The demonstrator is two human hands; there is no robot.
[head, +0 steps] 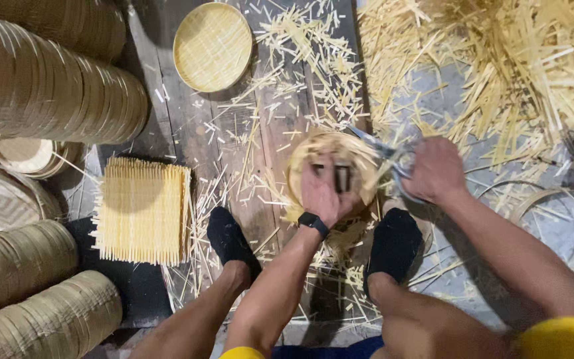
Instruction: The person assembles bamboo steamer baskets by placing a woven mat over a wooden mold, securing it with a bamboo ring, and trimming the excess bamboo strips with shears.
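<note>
Head view, looking down between two knees to a plank floor. Left hand [323,193] lies flat on a round woven tray [330,174], fingers bent over a small dark block [341,178] at the tray's middle; a black watch [313,223] sits on that wrist. The tray is on the floor between two feet in black socks [230,240], just ahead of them. Right hand [435,169] is at the tray's right edge, fingers closed around the handles of scissors [385,154]; the blades are blurred, pointing up-left along the rim. Loose bamboo strips [499,73] are heaped to the upper right and scattered over the planks around the tray. A finished round tray [212,45] lies apart at top centre. A square mat [142,209] of woven strips with frayed edges lies left of the left foot. Long stacks of hoops [48,83] lie on their sides along the left edge, upper and lower. Thin loose rings [546,219] lie on the floor at right, beyond the right forearm
</note>
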